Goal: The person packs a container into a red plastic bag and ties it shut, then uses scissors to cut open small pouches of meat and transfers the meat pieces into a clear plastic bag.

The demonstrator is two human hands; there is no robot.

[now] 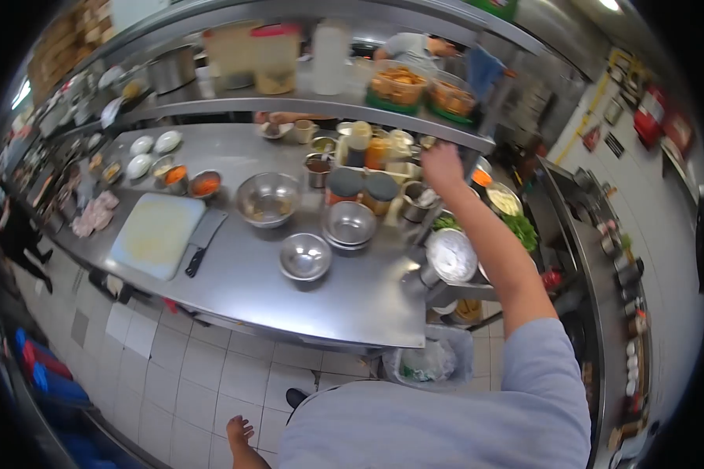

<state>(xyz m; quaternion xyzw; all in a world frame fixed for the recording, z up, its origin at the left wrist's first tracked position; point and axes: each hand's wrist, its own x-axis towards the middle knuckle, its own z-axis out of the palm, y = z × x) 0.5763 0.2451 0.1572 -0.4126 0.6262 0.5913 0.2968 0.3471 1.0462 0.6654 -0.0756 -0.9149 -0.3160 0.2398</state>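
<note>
My right hand (441, 162) reaches out to the back right of the steel counter (352, 301), just under the shelf and beside a row of jars and bottles. Its fingers are blurred and partly hidden, so what they hold, if anything, does not show. Low in the view, my left hand (240, 428) hangs over the tiled floor, fingers apart and empty. Near the right arm are a metal cup with utensils (418, 199), a container of white powder (451, 255) and leafy greens (519, 231). Steel bowls (305, 257) stand mid-counter.
A cutting board (158, 234) and a cleaver (206, 241) lie at the left. The shelf edge (289, 106) crosses above the counter, with tubs on it. A lined bin (430, 359) stands below. Another person (414, 51) is behind the shelf, and someone's hand (278, 119) is at the back.
</note>
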